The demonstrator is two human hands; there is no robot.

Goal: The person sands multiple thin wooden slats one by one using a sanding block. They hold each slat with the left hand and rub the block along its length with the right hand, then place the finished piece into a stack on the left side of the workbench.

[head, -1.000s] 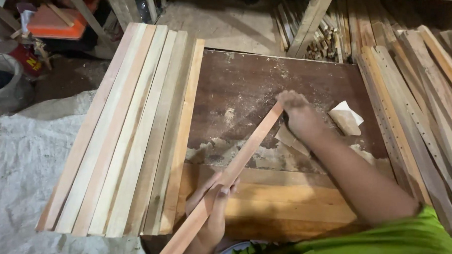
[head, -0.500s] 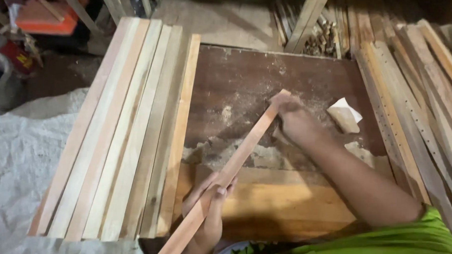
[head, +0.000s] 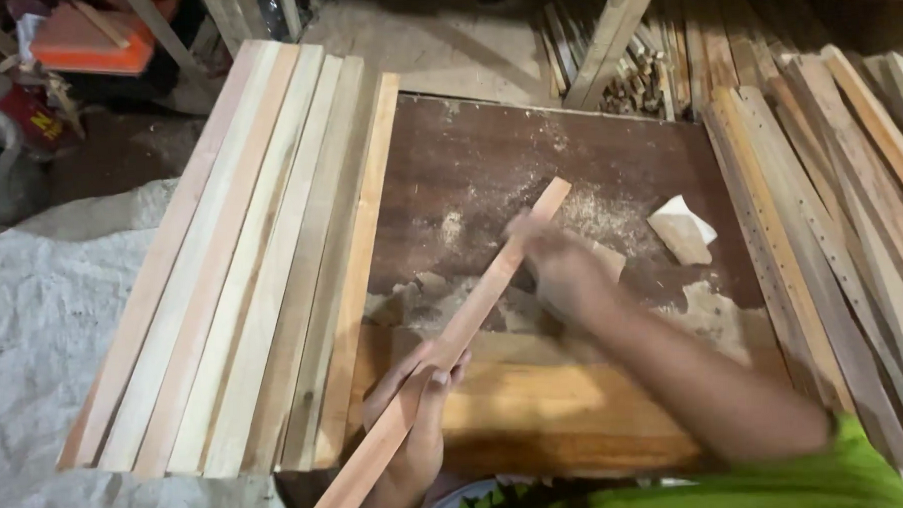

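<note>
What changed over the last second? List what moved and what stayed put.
The right hand slid down the wooden strip from its far end toward the middle, and is blurred with motion. The strip's far end now shows bare. The left hand still holds the strip's near part at the same slant. The stack of wooden slats, the table and the folded sandpaper piece did not visibly move.

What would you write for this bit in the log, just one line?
left hand: grips wooden strip | right hand: blurred, on strip | bench: sawdust | stacked strips: beside
</note>
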